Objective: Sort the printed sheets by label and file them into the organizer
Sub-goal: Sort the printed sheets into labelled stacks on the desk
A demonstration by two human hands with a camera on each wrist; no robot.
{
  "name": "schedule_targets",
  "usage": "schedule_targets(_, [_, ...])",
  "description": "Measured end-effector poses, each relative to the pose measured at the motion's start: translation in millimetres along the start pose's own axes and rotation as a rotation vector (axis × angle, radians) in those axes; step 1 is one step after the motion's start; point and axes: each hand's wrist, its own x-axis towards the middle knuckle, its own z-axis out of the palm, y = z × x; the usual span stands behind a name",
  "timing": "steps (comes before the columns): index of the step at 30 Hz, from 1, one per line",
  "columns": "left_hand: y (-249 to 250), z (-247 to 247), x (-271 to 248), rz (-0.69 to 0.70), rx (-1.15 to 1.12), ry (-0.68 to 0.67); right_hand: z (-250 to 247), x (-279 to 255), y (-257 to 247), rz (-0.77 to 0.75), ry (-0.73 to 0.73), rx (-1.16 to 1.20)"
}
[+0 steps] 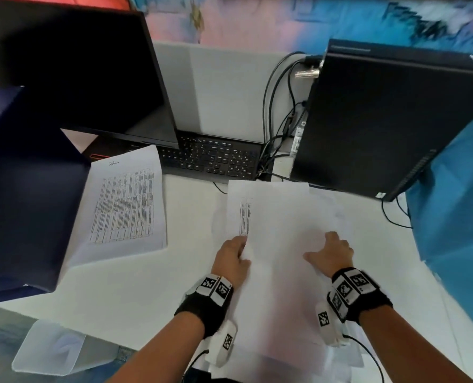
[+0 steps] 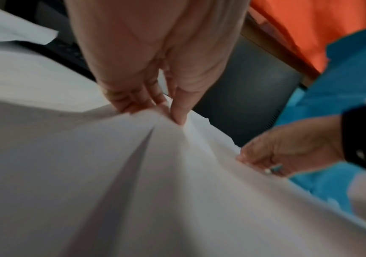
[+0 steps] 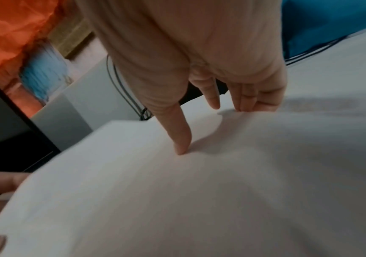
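Note:
A loose stack of white sheets (image 1: 321, 205) lies on the white desk in front of me. My left hand (image 1: 242, 248) pinches the left edge of the top sheet (image 1: 279, 272), which shows its blank side and creases under the pinch (image 2: 166, 113). A strip of printed table (image 1: 246, 217) shows on the sheet below. My right hand (image 1: 323, 250) presses the top sheet with straight thumb and fingertips (image 3: 252, 106). One printed sheet (image 1: 127, 203) lies apart at the left, partly on the dark blue organizer (image 1: 27, 189).
A dark monitor (image 1: 77, 73) and black keyboard (image 1: 216, 158) stand behind the sheets. A black computer tower (image 1: 381, 120) with cables (image 1: 274, 111) is at the back right. Blue cloth (image 1: 456, 217) hangs at the right edge. A clear plastic holder (image 1: 50, 346) sits at the lower left.

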Motion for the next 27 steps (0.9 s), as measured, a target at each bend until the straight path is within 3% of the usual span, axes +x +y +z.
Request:
schedule_targets(6, [-0.3, 13.4, -17.8, 0.241, 0.077, -0.089, -7.6, 13.2, 16.9, 0.096, 0.123, 0.534])
schedule_targets(11, [-3.7, 19.9, -16.8, 0.179, 0.066, -0.079, -1.5, 24.6, 25.6, 0.114, 0.080, 0.738])
schedule_targets(18, [-4.4, 16.4, -11.6, -0.005, -0.199, 0.017, -0.3, 27.2, 35.4, -0.013, -0.055, 0.802])
schedule_targets(24, [-2.6, 6.7, -5.3, -0.016, -0.341, 0.078, 4.4, 12.4, 38.3, -0.218, -0.170, 0.912])
schedule_targets(27, [0.0, -1.2, -2.7, 0.030, -0.374, 0.178, 8.7, 16.0, 39.9, -0.208, -0.223, 0.988])
